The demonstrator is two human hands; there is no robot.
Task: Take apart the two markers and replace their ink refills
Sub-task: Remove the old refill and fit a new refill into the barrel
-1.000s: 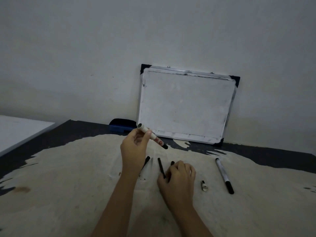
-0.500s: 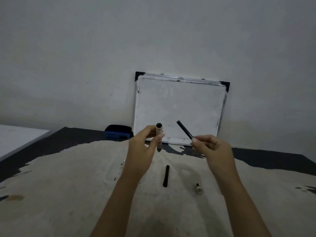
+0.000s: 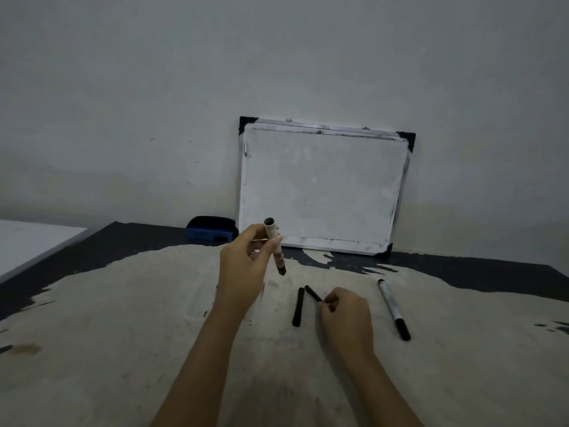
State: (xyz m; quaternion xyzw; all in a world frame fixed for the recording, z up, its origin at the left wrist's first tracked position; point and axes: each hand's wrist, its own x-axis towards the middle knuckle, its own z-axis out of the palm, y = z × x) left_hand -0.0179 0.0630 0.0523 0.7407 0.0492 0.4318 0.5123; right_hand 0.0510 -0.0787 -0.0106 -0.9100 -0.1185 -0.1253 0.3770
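My left hand [image 3: 246,272] holds an open marker barrel [image 3: 275,245] nearly upright above the table, its hollow end up and its black tip down. My right hand [image 3: 346,318] is low on the table, fingers pinched on the near end of a thin black ink refill [image 3: 313,293] that slants up to the left. A second black refill [image 3: 298,307] lies just left of it on the table. A whole marker [image 3: 393,308] with a black cap lies to the right of my right hand.
A small whiteboard [image 3: 323,189] leans against the wall at the back. A blue eraser [image 3: 211,229] sits left of it. The table [image 3: 123,318] has a worn pale surface with dark edges. A white surface [image 3: 27,238] lies at far left.
My right hand has come down from beside the barrel to the table with the refill still pinched. The view has shifted, so the whole marker on the right shows again.
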